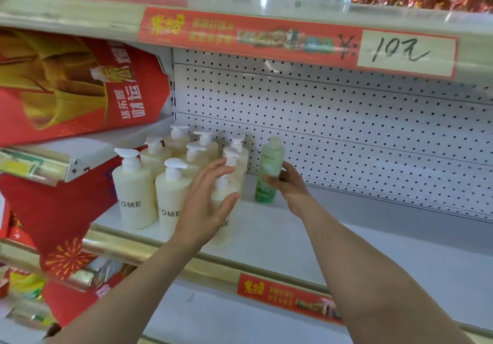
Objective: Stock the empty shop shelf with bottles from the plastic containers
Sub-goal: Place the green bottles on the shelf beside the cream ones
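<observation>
Right hand (290, 183) is curled round a green bottle (269, 167), which is held upright at the back of the white shelf (293, 237), close to the pegboard panel (346, 130); whether its base is touching cannot be told. Left hand (208, 199) is spread, fingers fairly straight, laid against the front-right one of the cream pump bottles (133, 191) grouped at the shelf's left end, just beside the green bottle
</observation>
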{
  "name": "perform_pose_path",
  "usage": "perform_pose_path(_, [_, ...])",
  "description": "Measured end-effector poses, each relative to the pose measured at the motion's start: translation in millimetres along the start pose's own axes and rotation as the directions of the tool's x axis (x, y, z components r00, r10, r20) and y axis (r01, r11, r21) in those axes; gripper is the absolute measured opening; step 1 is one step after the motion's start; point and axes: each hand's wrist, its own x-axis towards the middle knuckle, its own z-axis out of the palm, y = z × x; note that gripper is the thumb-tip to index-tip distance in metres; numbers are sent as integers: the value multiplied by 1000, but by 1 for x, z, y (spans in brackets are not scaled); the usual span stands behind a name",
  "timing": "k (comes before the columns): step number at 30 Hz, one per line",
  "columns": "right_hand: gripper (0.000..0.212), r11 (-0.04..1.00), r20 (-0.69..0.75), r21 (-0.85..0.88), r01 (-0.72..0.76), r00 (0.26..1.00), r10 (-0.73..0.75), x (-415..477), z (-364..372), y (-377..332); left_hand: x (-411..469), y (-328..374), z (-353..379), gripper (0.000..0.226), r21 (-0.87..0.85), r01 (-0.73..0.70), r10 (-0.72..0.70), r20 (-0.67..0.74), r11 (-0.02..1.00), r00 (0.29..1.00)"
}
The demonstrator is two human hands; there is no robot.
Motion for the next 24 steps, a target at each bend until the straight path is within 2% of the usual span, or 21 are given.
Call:
perform_pose_path(6, [52,992,-10,-123,-28,1000,27,0,2,-5,-1,-1,0,44,32,10,-10,11,999,1000])
perform_pose_path(11, [71,957,-147,-279,-84,988,44,-19,5,-23,-2,-2,1,44,76,23,-25,21,997,999])
perform_pose_path(13, [75,932,-208,-352,-85,978,10,-31,6,-37,0,-4,1,46,111,19,-23,33,994,999])
perform_pose_path(18, [65,873,-254,-487,-22,960,-118,-77,27,-84,10,14,-18,64,161,44,-65,129,986,990])
perform_pose_path(21, [65,817,-247,-576,26,947,-204,-110,52,-109,19,26,-53,67,196,7,-34,136,980,990])
perform_pose_path(24, [66,776,-237,-628,52,938,-254,-146,85,-128,24,28,-102,69,281,57,-95,126,958,987])
